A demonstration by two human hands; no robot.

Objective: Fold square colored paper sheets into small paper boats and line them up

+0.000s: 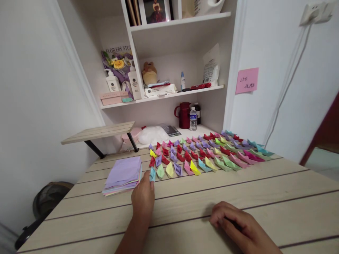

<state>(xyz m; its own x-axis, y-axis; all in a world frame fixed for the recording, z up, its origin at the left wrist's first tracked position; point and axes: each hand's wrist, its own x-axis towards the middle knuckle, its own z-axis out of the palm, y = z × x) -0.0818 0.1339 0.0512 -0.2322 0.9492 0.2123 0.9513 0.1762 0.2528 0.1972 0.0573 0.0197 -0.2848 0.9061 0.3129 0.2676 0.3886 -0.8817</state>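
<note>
My left hand (143,196) reaches to the near left end of the rows of folded paper boats. Its thumb and fingers are closed at a light blue paper boat (153,174), which stands on the table. To that boat's right, in the same row, come a pale green boat (160,171), a pale yellow boat (169,170) and a purple boat (178,169). A stack of coloured square paper (123,173), purple on top, lies left of my left hand. My right hand (235,224) rests on the table at the lower right, its fingers curled in, with nothing seen in it.
The boats stand in several rows on the slatted wooden table (185,208). A small raised wooden shelf (99,132) is at the back left. Behind are white shelves with a red jug (184,115) and a water bottle (193,119). A pink note (247,80) sticks to the wall.
</note>
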